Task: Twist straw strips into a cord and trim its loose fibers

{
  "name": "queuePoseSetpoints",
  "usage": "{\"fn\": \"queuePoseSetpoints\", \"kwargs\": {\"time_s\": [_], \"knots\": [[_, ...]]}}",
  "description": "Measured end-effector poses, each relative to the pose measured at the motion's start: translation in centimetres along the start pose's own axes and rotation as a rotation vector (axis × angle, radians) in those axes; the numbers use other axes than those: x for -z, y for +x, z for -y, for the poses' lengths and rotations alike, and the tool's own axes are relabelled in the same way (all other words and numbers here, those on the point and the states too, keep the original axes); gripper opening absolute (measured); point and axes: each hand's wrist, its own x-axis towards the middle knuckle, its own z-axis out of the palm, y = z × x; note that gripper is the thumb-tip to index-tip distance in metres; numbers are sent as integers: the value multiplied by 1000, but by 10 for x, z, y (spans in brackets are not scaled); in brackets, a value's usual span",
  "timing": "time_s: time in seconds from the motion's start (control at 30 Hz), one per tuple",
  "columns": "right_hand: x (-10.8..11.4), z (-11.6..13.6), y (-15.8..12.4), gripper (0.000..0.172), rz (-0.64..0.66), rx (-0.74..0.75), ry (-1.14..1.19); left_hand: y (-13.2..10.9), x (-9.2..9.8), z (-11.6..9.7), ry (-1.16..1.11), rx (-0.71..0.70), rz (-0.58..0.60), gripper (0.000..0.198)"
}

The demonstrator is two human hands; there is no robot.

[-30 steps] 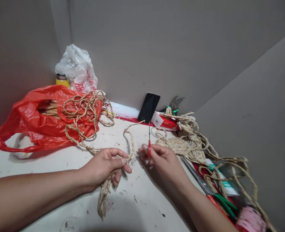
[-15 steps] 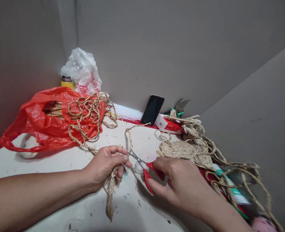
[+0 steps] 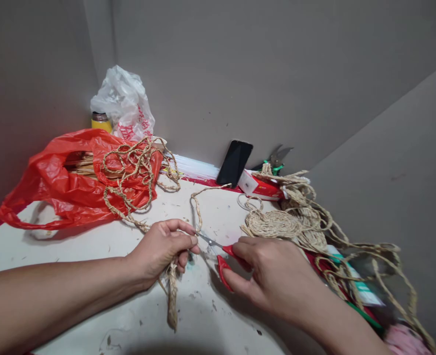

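My left hand (image 3: 171, 249) is closed around a braided straw cord (image 3: 172, 301), whose thick end hangs below the fingers. One length of the cord runs left toward a red plastic bag, and another rises from the fingertips toward the phone. My right hand (image 3: 265, 268) has thumb and fingers in the red handles of a pair of scissors (image 3: 211, 242). The scissor tips reach the cord at my left fingertips, the handles slightly apart. Whether the blades have cut into the cord I cannot tell.
A red plastic bag (image 3: 73, 197) with straw stands left, before a white plastic bag (image 3: 123, 101) and a yellow jar (image 3: 101, 122). A phone (image 3: 234, 162) leans on the wall. Coiled woven straw (image 3: 273, 223), cord loops and pruning shears (image 3: 279, 157) lie right.
The scissors' handles have come a little closer together at the cord. The hanging cord end has swung slightly right. The camera view has shifted a little.
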Motion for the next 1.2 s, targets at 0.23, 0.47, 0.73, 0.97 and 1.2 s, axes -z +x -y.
{"fn": "queuePoseSetpoints", "kwargs": {"time_s": [0.23,0.47,0.73,0.97,1.2], "knots": [[2,1,1,29,36,15,-14,-1,-1,1,43,9,-59,15],[4,1,-3,28,69,58,13,0,0,1,52,17,-103,12],[3,-1,-4,32,74,102,15,1,0,-1,33,14,-95,9],[1,-6,-4,33,73,123,48,2,1,1,1,10,-78,11],[1,-16,2,36,-2,67,-8,2,0,-3,-57,43,-26,30]]}}
